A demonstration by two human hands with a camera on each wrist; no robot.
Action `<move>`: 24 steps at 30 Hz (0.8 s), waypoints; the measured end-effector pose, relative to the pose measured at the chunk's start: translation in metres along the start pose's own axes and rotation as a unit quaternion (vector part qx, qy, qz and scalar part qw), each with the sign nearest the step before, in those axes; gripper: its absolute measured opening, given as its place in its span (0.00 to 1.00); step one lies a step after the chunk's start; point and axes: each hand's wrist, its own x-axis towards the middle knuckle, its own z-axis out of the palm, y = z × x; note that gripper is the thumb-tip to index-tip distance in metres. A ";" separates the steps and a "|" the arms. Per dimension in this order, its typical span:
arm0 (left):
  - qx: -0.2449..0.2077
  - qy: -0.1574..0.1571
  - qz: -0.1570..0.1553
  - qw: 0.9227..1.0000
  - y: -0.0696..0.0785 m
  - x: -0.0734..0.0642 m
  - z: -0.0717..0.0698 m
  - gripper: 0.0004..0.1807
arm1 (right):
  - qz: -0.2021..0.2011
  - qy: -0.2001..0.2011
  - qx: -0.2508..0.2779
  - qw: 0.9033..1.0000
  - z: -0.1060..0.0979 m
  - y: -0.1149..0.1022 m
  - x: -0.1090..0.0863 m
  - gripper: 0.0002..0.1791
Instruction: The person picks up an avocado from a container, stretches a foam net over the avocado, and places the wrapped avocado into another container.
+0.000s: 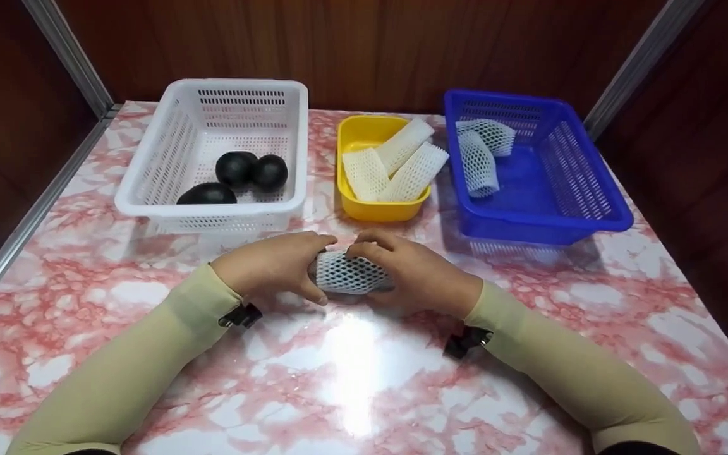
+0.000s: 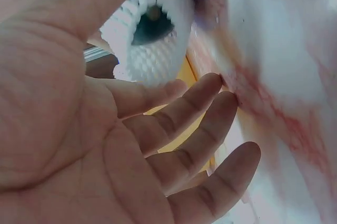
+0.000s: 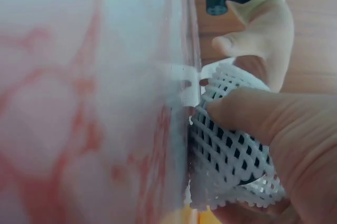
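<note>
In the head view, a white foam net sleeve [image 1: 350,273] lies sideways just above the table, with a dark avocado [image 2: 152,27] inside it. The fruit's stem end shows through the sleeve's open end in the left wrist view. My right hand [image 1: 421,272] grips the sleeve from the right, its thumb [image 3: 242,111] pressed along the mesh. At the opposite end, my left hand [image 1: 275,265] is spread round the opening with fingers loosely extended, the index fingertip right at the sleeve's edge.
A white basket [image 1: 212,210] with several black avocados [image 1: 269,172] stands at the back left. Spare foam nets [image 1: 416,170] fill a yellow bin [image 1: 380,212] in the middle. On the right, a blue basket [image 1: 547,229] holds two netted pieces [image 1: 479,164]. Wooden walls enclose the table.
</note>
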 end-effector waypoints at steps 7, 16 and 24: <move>-0.017 0.008 0.004 1.000 -0.003 0.001 0.002 0.38 | -0.020 0.024 0.013 0.999 -0.014 0.007 -0.002 0.41; 0.024 0.024 0.017 0.999 -0.005 -0.001 0.005 0.30 | -0.054 0.151 0.132 0.978 -0.032 0.021 -0.003 0.40; 0.055 0.022 0.031 0.998 -0.004 -0.001 0.006 0.28 | 0.064 0.167 0.591 0.786 -0.025 0.025 -0.003 0.33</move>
